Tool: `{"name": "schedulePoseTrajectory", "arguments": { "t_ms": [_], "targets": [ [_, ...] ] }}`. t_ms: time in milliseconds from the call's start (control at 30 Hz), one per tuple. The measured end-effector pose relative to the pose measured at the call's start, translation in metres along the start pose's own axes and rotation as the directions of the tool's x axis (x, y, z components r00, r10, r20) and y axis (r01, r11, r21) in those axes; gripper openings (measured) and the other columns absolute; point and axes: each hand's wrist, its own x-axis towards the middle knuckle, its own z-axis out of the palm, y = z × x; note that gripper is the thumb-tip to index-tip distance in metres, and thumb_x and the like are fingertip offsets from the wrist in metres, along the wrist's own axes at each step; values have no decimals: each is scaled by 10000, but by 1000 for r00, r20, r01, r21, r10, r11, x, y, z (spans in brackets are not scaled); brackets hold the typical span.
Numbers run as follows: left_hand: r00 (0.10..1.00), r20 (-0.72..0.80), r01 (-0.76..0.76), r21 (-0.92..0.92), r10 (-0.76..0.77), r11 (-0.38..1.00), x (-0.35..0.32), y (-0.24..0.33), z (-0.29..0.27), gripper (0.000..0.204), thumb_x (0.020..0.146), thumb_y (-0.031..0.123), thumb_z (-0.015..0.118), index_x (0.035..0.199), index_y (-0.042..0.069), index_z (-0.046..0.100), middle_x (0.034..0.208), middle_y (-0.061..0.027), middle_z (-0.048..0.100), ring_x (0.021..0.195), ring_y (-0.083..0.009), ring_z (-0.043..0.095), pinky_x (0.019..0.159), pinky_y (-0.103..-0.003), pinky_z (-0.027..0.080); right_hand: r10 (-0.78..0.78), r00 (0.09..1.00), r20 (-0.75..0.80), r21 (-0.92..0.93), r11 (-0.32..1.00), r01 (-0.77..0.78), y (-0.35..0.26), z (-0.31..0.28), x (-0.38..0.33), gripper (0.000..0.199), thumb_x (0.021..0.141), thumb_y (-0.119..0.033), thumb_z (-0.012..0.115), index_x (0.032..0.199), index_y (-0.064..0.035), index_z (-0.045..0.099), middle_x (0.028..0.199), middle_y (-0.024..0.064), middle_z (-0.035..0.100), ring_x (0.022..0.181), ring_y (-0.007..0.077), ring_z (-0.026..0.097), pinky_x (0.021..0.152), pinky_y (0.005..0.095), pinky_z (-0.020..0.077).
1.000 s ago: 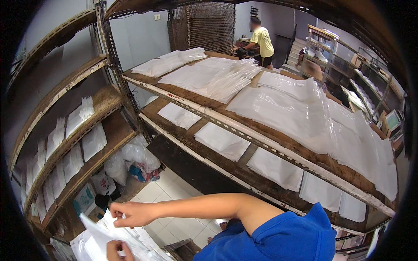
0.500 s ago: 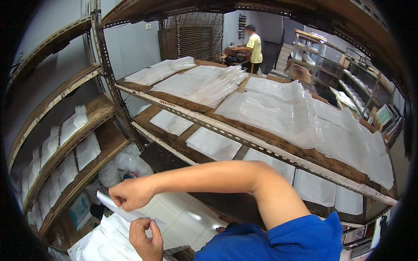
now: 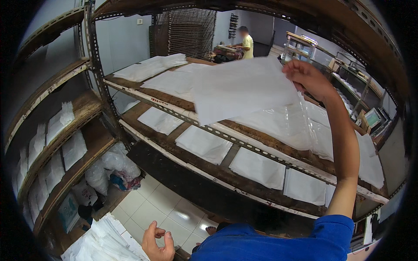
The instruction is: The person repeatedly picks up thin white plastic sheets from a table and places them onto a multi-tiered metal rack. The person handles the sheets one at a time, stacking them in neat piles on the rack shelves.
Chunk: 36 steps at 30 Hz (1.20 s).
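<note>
My right hand (image 3: 307, 79) pinches a thin white sheet (image 3: 241, 89) by its upper right corner. The sheet, which looks like flat plastic, hangs spread out above the shelf board and the stacks on it. Behind and below it, a stack of translucent white sheets (image 3: 278, 126) lies partly covered. My left hand (image 3: 157, 243) is low at the left, palm up with curled fingers apart and nothing in them. Beside it rests a fanned pile of white sheets (image 3: 102, 239).
More white stacks (image 3: 163, 78) lie on the long metal-edged rack (image 3: 152, 101) and its lower shelf. Another rack (image 3: 93, 106) stands at the left, with clear plastic bundles (image 3: 113, 167) below it. A person (image 3: 247, 45) in a yellow shirt works in the background.
My right hand has swung from the lower left, beside my left hand, up and right over the shelf, carrying the white sheet. My left hand has let go and its fingers have parted.
</note>
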Motion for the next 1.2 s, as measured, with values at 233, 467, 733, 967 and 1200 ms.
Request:
{"name": "schedulePoseTrajectory", "arguments": {
  "t_ms": [233, 467, 733, 967, 1200],
  "targets": [
    [986, 165, -28, 18, 25, 999, 13, 0, 11, 344, 823, 51, 654, 1153, -23, 592, 840, -139, 629, 743, -255, 607, 706, -347, 500, 241, 964, 113, -379, 907, -182, 89, -18, -29, 153, 860, -155, 571, 919, -14, 583, 767, 27, 568, 629, 98, 532, 540, 251, 433],
    [966, 245, -75, -36, 81, 997, 12, -4, 28, 304, 825, 54, 654, 1118, -15, 604, 812, -143, 612, 728, -254, 602, 683, -353, 496, 262, 947, 184, -641, 763, -87, 78, -11, -31, 178, 830, -160, 558, 875, 5, 605, 793, 112, 634, 726, 185, 601, 658, 320, 476],
    [971, 233, -37, -45, 46, 998, 1, 2, 29, 290, 823, 43, 648, 1104, -15, 609, 806, -150, 607, 718, -266, 599, 676, -355, 492, 244, 940, 238, -754, 657, 21, 92, -26, -28, 232, 841, -196, 508, 887, -7, 635, 864, 182, 650, 785, 305, 617, 717, 407, 474],
    [973, 226, -47, -15, 50, 999, -6, 7, 22, 278, 826, 53, 646, 1092, -19, 613, 797, -152, 607, 715, -278, 598, 671, -363, 489, 32, 986, 162, -690, 719, 90, 68, -43, -26, 169, 912, -188, 543, 908, -23, 582, 784, 76, 576, 730, 144, 523, 659, 313, 445],
    [984, 179, -12, 29, 7, 1000, -18, 12, 17, 281, 827, 63, 648, 1095, -15, 614, 805, -157, 607, 723, -285, 601, 684, -373, 491, -205, 955, 213, -669, 683, 295, -72, 17, -6, 189, 877, -193, 512, 883, -21, 590, 703, 140, 604, 654, 274, 590, 628, 398, 452]
  ]
}}
